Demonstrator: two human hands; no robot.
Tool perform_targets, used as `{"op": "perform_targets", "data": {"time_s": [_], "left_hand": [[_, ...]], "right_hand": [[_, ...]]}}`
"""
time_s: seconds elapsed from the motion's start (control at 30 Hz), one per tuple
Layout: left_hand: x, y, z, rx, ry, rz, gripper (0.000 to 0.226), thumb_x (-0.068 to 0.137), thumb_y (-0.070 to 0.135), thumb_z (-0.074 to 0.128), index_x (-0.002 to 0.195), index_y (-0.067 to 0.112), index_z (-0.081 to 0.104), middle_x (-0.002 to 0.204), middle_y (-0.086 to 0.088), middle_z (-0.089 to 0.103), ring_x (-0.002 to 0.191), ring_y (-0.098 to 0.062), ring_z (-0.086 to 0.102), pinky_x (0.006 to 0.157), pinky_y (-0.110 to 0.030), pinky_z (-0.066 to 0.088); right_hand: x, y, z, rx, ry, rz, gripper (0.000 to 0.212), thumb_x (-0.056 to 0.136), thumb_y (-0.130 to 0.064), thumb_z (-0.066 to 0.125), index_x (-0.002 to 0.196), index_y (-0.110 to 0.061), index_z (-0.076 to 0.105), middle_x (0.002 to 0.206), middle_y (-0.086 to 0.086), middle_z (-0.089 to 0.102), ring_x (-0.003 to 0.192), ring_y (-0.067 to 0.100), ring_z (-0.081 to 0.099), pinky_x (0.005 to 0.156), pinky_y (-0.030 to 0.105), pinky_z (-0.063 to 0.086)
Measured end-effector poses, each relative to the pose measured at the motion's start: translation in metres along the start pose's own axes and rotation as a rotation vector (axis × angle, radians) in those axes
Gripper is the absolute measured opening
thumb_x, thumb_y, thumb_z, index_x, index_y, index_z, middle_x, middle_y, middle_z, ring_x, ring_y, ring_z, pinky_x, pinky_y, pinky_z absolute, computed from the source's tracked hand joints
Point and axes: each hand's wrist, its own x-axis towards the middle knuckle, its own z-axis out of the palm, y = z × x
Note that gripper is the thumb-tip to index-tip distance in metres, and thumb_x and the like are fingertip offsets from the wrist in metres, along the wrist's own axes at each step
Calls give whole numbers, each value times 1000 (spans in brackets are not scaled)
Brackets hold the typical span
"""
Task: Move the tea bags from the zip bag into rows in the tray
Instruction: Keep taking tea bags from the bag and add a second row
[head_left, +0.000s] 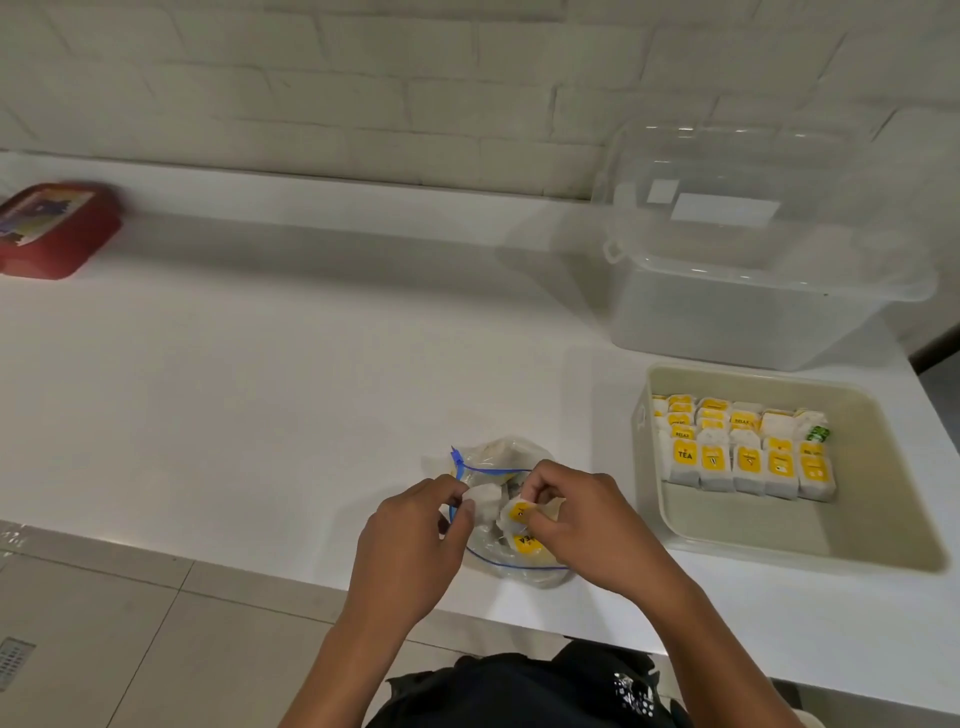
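Observation:
A clear zip bag with a blue seal lies open near the counter's front edge, holding several white tea bags with yellow tags. My left hand pinches a white tea bag at the bag's mouth. My right hand pinches another tea bag with a yellow tag right beside it. To the right stands the beige tray, with rows of tea bags packed in its far half and its near half bare.
A clear plastic box with a lid stands behind the tray against the brick wall. A red container sits at the far left of the white counter. Tiled floor lies below the counter's front edge.

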Motion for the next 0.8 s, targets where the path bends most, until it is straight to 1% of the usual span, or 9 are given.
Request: {"op": "perform_targets", "data": {"time_s": [0.1, 0.23, 0.37, 0.43, 0.5, 0.6, 0.67, 0.73, 0.8], "left_hand": [[1, 5, -5, -39, 13, 25, 4, 95, 38, 61, 92, 37, 64, 81, 22, 65, 74, 1, 62, 62, -16, 46], [3, 18, -11, -160, -1, 49, 4, 95, 33, 62, 95, 33, 66, 84, 24, 65, 77, 8, 60, 63, -9, 43], [5, 33, -14, -292, 8, 22, 8, 95, 26, 62, 89, 30, 63, 82, 18, 68, 81, -1, 65, 65, -13, 50], [7, 42, -17, -367, 10, -2, 11, 96, 23, 62, 87, 30, 62, 79, 17, 70, 80, 0, 67, 64, -9, 48], [10, 49, -17, -451, -1, -31, 14, 96, 22, 62, 84, 30, 63, 76, 14, 71, 75, -4, 68, 62, -13, 49], [12, 61, -13, -574, -48, -82, 13, 95, 18, 62, 86, 26, 65, 77, 5, 73, 74, -21, 70, 69, -34, 57], [12, 71, -8, -624, -65, -93, 14, 96, 13, 60, 89, 25, 64, 77, 4, 73, 72, -22, 71, 64, -25, 55], [11, 83, -3, -668, -82, -100, 11, 97, 11, 59, 96, 21, 64, 78, 4, 74, 71, -18, 71, 62, -16, 52], [12, 93, 3, -687, -93, -108, 13, 98, 13, 59, 101, 24, 63, 81, 5, 74, 75, -18, 72, 64, -18, 55]], "right_hand": [[-2, -4, -3, 24, 47, -22, 9, 87, -24, 68, 85, -31, 63, 75, -19, 62, 54, 5, 52, 55, 17, 39], [-4, -9, -7, 61, 73, -34, 10, 89, -25, 66, 85, -34, 64, 78, -13, 65, 65, 8, 58, 63, 29, 50], [-8, -14, -16, 235, 115, -35, 12, 91, -21, 67, 86, -32, 65, 84, -11, 67, 75, 13, 63, 75, 36, 57], [-11, -16, -22, 368, 106, -44, 10, 92, -20, 67, 90, -30, 66, 85, -5, 69, 80, 23, 67, 79, 47, 57], [-12, -16, -28, 467, 111, -56, 12, 94, -17, 66, 92, -29, 66, 86, -1, 70, 80, 33, 67, 78, 52, 56], [-14, -15, -39, 553, 146, -67, 15, 95, -12, 65, 91, -26, 68, 92, 1, 69, 78, 33, 68, 69, 42, 56], [-16, -11, -48, 604, 169, -67, 14, 94, -8, 66, 91, -21, 69, 93, 4, 68, 75, 30, 70, 65, 32, 56], [-18, -6, -57, 630, 197, -65, 15, 94, -6, 66, 91, -20, 69, 91, 4, 68, 75, 29, 70, 64, 33, 57], [-20, 0, -67, 656, 232, -71, 15, 93, -4, 66, 91, -19, 70, 89, 3, 69, 74, 25, 70, 64, 33, 57]]}}
